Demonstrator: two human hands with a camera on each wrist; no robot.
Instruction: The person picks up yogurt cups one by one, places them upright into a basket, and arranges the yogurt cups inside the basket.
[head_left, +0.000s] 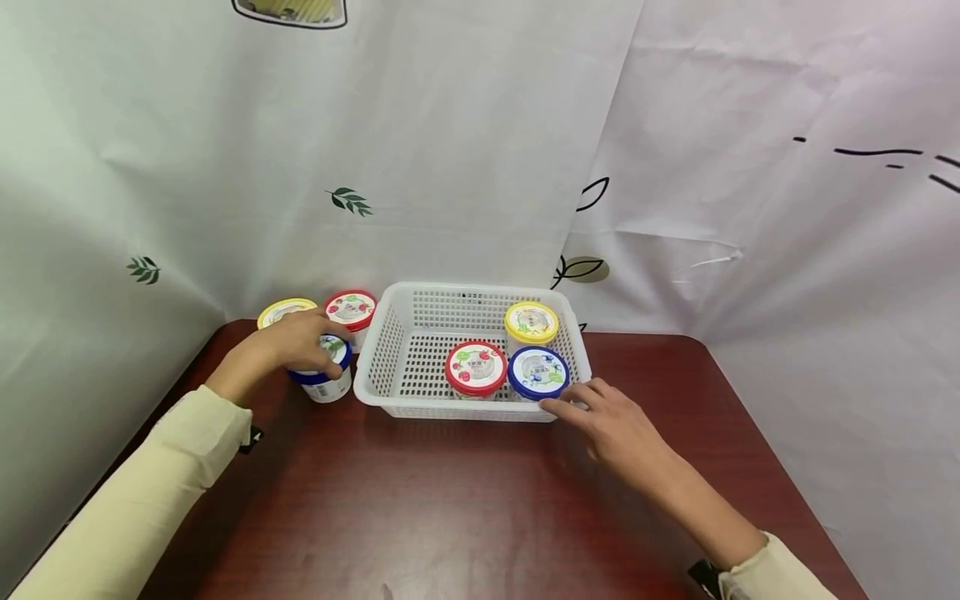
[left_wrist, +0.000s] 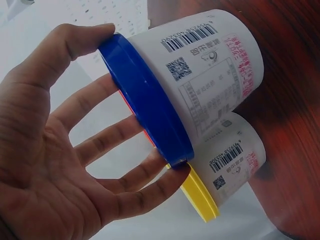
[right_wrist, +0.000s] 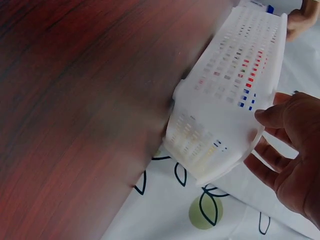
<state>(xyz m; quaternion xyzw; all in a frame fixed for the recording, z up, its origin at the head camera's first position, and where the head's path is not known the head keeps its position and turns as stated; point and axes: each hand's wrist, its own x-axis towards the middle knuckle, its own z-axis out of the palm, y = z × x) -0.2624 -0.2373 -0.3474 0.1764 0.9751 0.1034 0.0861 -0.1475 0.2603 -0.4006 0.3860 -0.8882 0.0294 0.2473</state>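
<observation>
My left hand (head_left: 303,337) reaches over a blue-lidded tub (head_left: 327,389), gripping the lid's rim with thumb and fingertips; its white side bears a barcode in the left wrist view. Whether its base touches the table cannot be told. Behind it are a yellow-lidded tub (head_left: 285,308), partly hidden by the hand, and a red-lidded tub (head_left: 351,308). At the front right corner of a white plastic basket (head_left: 386,407), my right hand (head_left: 618,429) holds the rim, thumb outside. Inside stand a red-lidded tub (head_left: 476,367), a blue-lidded tub (head_left: 538,372) and a yellow-lidded tub (head_left: 531,322).
The basket and tubs stand toward the back of a dark red wooden table (head_left: 450,500). A whitish printed cloth (head_left: 465,150) hangs behind and along both sides. The basket's left end shows its perforated floor (head_left: 423,362).
</observation>
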